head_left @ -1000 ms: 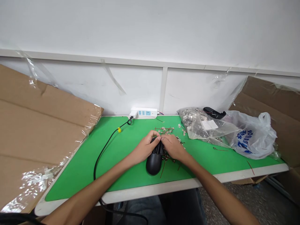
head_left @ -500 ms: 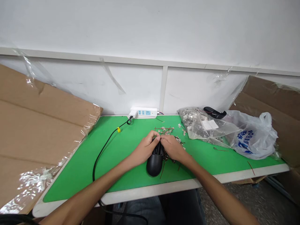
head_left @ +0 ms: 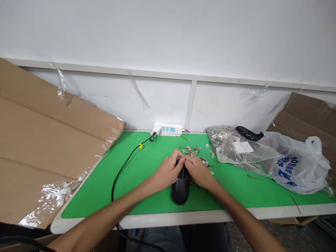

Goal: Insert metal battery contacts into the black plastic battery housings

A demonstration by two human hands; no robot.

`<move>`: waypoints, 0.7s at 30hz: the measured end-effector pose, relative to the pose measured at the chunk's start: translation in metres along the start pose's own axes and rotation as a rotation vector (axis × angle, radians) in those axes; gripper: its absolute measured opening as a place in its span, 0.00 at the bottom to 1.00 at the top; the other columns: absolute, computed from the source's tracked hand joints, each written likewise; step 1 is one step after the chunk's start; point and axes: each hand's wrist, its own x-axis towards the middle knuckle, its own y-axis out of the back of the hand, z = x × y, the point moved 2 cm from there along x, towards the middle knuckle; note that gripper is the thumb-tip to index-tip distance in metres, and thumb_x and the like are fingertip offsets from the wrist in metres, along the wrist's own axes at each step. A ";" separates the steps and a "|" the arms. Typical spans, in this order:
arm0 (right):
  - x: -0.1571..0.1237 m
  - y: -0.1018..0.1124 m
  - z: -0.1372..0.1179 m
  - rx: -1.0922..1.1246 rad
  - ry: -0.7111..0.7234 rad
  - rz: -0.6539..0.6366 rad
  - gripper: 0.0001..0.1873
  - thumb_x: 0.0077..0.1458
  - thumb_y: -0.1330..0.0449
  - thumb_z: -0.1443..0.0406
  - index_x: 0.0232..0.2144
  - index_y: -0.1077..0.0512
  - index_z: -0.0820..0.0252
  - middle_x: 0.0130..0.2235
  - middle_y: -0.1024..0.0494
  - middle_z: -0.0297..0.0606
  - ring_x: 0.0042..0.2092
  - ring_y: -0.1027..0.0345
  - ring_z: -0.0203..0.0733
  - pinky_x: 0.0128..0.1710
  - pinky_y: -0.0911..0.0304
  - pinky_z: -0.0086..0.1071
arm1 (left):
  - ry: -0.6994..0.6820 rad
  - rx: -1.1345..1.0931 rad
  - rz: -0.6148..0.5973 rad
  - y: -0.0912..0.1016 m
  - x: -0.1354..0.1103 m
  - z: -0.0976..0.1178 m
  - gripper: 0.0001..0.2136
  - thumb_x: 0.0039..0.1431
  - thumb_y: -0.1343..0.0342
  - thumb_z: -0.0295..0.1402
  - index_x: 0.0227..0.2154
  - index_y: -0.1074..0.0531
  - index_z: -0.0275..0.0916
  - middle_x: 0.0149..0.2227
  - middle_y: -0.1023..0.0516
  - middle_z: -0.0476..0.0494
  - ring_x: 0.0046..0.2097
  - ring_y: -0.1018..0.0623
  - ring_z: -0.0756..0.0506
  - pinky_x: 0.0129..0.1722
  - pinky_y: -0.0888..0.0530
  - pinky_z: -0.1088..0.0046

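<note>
A black, rounded plastic object (head_left: 180, 191), shaped somewhat like a computer mouse, rests on the green tabletop with its smooth end towards me. My left hand (head_left: 168, 169) and my right hand (head_left: 197, 170) meet over its far end, fingertips pinched together and nearly touching. Whatever sits between the fingers is too small and covered to make out. Small metal pieces (head_left: 208, 164), some with thin red wires, lie scattered behind and beside my right hand, which partly hides them.
At the back stands a white power strip (head_left: 169, 128) with a plugged-in black cable (head_left: 123, 167) running down the left. A clear bag of metal parts (head_left: 220, 137), topped by another black piece (head_left: 249, 133), lies right, beside a white plastic bag (head_left: 299, 164). Cardboard (head_left: 65, 140) flanks the left.
The camera view has turned slightly, shifting the scene right in the picture. Both hands stay pinched together at the far end of the black object.
</note>
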 end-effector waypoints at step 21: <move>0.004 0.004 0.021 0.416 -0.027 0.142 0.26 0.70 0.56 0.42 0.38 0.31 0.54 0.30 0.32 0.33 0.30 0.39 0.42 0.31 0.42 0.34 | 0.354 -0.926 0.068 0.012 0.021 -0.018 0.17 0.64 0.37 0.39 0.49 0.22 0.31 0.44 0.17 0.35 0.38 0.19 0.47 0.36 0.22 0.75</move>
